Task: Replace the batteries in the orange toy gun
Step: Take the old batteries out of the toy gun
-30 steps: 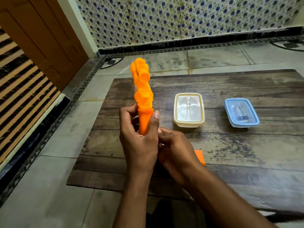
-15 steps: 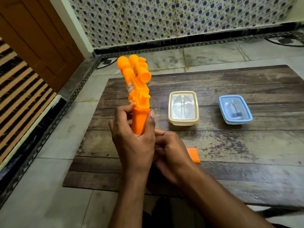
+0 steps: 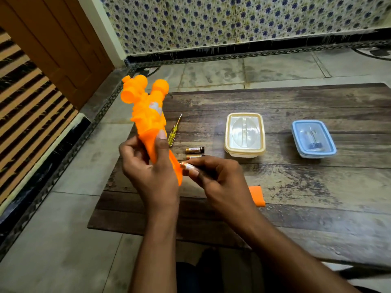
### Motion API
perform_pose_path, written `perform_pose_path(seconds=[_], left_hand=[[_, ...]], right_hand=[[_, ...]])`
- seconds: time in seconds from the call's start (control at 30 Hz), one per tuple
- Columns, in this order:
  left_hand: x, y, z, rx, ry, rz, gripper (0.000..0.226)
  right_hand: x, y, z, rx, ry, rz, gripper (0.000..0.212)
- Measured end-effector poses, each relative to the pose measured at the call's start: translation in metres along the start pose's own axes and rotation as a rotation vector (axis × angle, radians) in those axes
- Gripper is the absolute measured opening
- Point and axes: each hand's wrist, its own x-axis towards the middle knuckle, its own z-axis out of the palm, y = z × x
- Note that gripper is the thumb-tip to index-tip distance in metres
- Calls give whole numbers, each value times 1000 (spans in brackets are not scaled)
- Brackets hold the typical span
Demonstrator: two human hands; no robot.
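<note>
Head view: your left hand [image 3: 148,176] gripped the orange toy gun [image 3: 148,119] by its handle, muzzle raised, presumably so the handle's base faced your right hand [image 3: 215,176]. That hand pinched a battery [image 3: 188,166] at the base. Two batteries [image 3: 194,153], a screwdriver [image 3: 174,134] and an orange cover [image 3: 257,196] lay on the wooden board [image 3: 296,187]. Compared with half a second earlier, the gun had tilted left, exposing the battery.

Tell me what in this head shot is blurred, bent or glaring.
Head view: the orange toy gun is softened by motion blur at its top; wide-angle distortion bows the wall base and the wooden table edges; soft glare sits on the cream-lidded box; the battery in the right hand glints.
</note>
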Motion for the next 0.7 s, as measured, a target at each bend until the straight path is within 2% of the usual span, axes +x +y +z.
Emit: perform_pose_path(seconds=[0.13, 0.2, 0.3, 0.37, 0.47, 0.7], left_hand=[[8, -7, -8, -63, 89, -152, 17], [9, -8, -8, -120, 124, -234, 21], [6, -9, -9, -209, 114, -331, 36], [5, -11, -11, -244, 103, -361, 35], [5, -15, -11, -288, 107, -395, 34], [1, -17, -11, -376, 137, -526, 35]], right_hand=[[7, 9, -3, -344, 86, -180, 27], [10, 14, -2, -543, 35, -288, 31], [10, 16, 2, -764, -77, -251, 24], [9, 15, 4, -823, -96, -202, 23], [13, 17, 7, -930, -63, -246, 14], [18, 22, 9, -1006, -30, -225, 16]])
